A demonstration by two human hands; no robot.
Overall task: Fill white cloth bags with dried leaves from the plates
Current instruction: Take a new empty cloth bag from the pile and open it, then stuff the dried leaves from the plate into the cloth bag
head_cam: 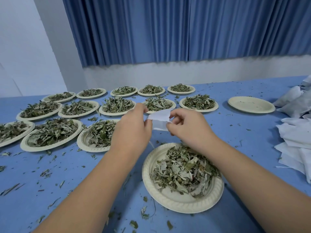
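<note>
Your L fingers (142, 108) pinch the bag (159, 118) at its left edge. Your R fingers (174, 115) pinch its right edge, curled in on the cloth. The bag's held up off the bench (75, 179), stretched betw. L hand (133, 126) & R hand (186, 127), over the far rim of the near plate (170, 201). Can't tell if its mouth is open.

The near plate holds a heap of leaves (183, 172), right under your wrists. To the L & beyond, full plates (50, 146) sit in three rows. An empty plate (251, 105) sits off to the R. At the R edge lies a stack of flat bags (296, 140), w/ more white bags (292, 100) behind it, near the empty plate. Leaf bits (45, 173) litter the blue bench. A blue curtain (168, 31) hangs at the back.
</note>
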